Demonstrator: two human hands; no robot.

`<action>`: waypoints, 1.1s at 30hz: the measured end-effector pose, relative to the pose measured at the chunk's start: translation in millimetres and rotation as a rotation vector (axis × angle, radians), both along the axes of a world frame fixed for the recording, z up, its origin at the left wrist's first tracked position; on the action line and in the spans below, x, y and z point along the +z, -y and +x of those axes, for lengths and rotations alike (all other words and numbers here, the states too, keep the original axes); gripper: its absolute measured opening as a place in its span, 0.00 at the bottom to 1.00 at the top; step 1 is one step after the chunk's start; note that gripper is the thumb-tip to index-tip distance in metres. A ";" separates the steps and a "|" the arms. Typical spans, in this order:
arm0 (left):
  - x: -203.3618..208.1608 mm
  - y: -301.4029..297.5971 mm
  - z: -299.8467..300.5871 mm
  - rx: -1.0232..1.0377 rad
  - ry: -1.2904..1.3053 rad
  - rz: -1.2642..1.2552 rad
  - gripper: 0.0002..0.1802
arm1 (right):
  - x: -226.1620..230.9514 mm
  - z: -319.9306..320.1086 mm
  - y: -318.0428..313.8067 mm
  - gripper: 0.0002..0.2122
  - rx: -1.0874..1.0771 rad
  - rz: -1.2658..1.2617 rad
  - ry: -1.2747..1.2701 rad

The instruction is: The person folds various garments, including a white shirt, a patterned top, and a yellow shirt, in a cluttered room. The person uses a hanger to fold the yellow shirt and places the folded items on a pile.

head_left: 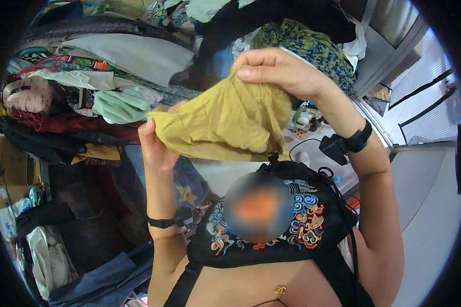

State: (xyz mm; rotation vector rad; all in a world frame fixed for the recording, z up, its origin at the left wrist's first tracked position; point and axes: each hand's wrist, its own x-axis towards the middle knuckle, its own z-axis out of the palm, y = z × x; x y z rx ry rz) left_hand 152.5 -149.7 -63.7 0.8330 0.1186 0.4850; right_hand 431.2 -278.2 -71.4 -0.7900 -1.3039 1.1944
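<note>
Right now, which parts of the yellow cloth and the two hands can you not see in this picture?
- Head view: the yellow cloth is bunched, so its full shape is hidden in its own folds.
- Left hand: its fingers lie behind the cloth.
- Right hand: its fingertips pinch the top edge, partly covered.
- Clothing pile: it bends toward the rim.

- cardboard box (10, 169): brown, rectangular, at the far left edge of the clutter, beneath the dark and red clothes; flat front face toward the camera, partly covered by hanging fabric.
- plastic bag (48, 256): whitish, translucent, crumpled, low at the left, below the cardboard box; a black cloth lies across its top.
- small packet (20, 204): pale with blue-green tints, soft-sided, just above the plastic bag, at the lower edge of the cardboard box; details too small to tell.
- labels, signs, screens: none legible or distinct in view.
</note>
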 end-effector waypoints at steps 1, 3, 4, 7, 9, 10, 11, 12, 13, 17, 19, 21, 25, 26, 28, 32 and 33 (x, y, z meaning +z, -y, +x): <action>-6.4 -5.5 -6.6 0.053 -0.084 0.134 0.18 | 7.9 1.3 4.5 0.13 0.013 -0.091 -0.042; -21.9 -13.9 -19.1 0.061 -0.187 0.232 0.19 | 11.0 3.2 5.5 0.13 0.028 -0.076 0.053; -24.3 -14.1 -20.5 0.065 -0.239 0.280 0.19 | 11.7 3.7 5.3 0.13 0.036 -0.070 0.100; -25.1 -0.3 -13.1 0.230 -0.407 0.330 0.19 | 16.4 -4.4 12.2 0.11 0.015 -0.146 -0.049; -20.4 6.6 -6.8 0.294 -0.447 0.330 0.18 | 10.9 -4.5 11.4 0.09 0.026 -0.203 -0.211; -18.9 7.5 -5.0 0.295 -0.451 0.346 0.18 | 10.1 -3.8 12.0 0.09 -0.009 -0.194 -0.220; -17.3 8.0 -3.7 0.296 -0.455 0.363 0.18 | 9.4 -3.5 12.8 0.09 -0.043 -0.184 -0.229; -15.5 8.9 -1.9 0.298 -0.459 0.379 0.18 | 8.7 -3.4 13.2 0.10 -0.077 -0.174 -0.238; -12.7 12.8 1.8 0.321 -0.460 0.338 0.17 | 8.6 -3.3 13.3 0.10 -0.102 -0.174 -0.190; -8.0 18.5 4.9 0.288 -0.298 0.494 0.22 | 1.0 -6.1 15.1 0.10 -0.078 -0.178 -0.159; -2.1 20.9 1.3 0.331 -0.424 0.711 0.22 | -0.2 -9.0 16.1 0.10 -0.090 -0.230 -0.127; -8.2 19.0 -2.3 0.404 -0.444 0.951 0.16 | 4.2 -14.3 19.5 0.10 -0.109 -0.248 -0.037; -2.1 25.9 -11.8 0.461 -0.450 0.998 0.09 | 13.8 -24.0 35.5 0.13 -0.266 -0.055 0.453; -2.8 26.8 -14.3 0.499 -0.407 1.070 0.09 | 10.7 -27.9 38.3 0.11 -0.307 0.042 0.544; -6.2 26.7 -15.0 0.568 -0.319 1.215 0.08 | 10.5 -33.1 45.7 0.09 -0.324 0.108 0.669; -9.7 33.6 -18.8 0.518 -0.406 1.161 0.07 | 4.5 -37.3 51.5 0.09 -0.322 0.118 0.674; -11.1 35.7 -17.5 0.484 -0.449 1.134 0.08 | -2.1 -39.3 49.7 0.08 -0.329 0.123 0.617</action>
